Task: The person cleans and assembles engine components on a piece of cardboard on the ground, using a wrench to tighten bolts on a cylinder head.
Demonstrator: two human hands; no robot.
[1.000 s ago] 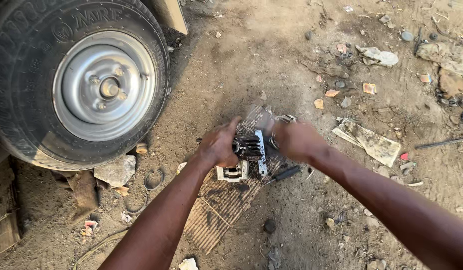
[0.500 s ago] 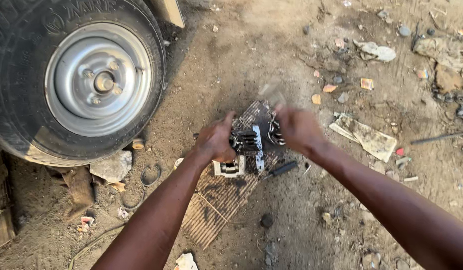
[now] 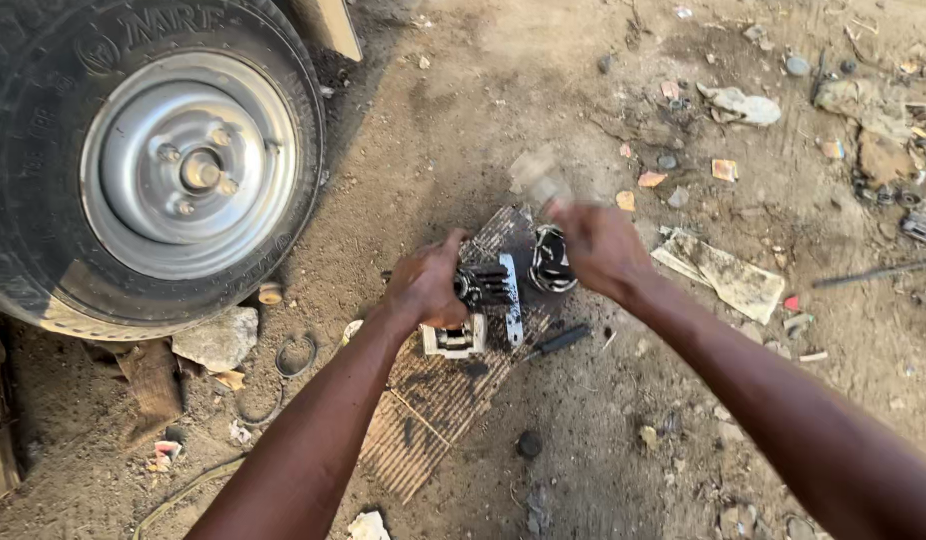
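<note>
My left hand point(image 3: 428, 283) grips a dark finned metal engine part point(image 3: 488, 300) that rests on a woven mat point(image 3: 433, 400) on the dirt. My right hand point(image 3: 598, 245) is raised just to its right, fingers closed around a small pale object point(image 3: 536, 180) that is blurred by motion; I cannot tell what it is. A black ring-shaped part point(image 3: 553, 262) lies under my right hand. A dark-handled tool point(image 3: 558, 342) lies on the mat's right edge.
A large vehicle wheel point(image 3: 153, 170) with a grey steel rim fills the upper left, a stone point(image 3: 218, 338) and wood blocks at its base. A dirty flat cardboard piece point(image 3: 721, 272) lies to the right. Scraps, stones and a thin rod point(image 3: 873, 272) litter the ground.
My right hand has lifted off the engine part and moved up and right, now holding a blurred pale object. My left hand stays on the part.
</note>
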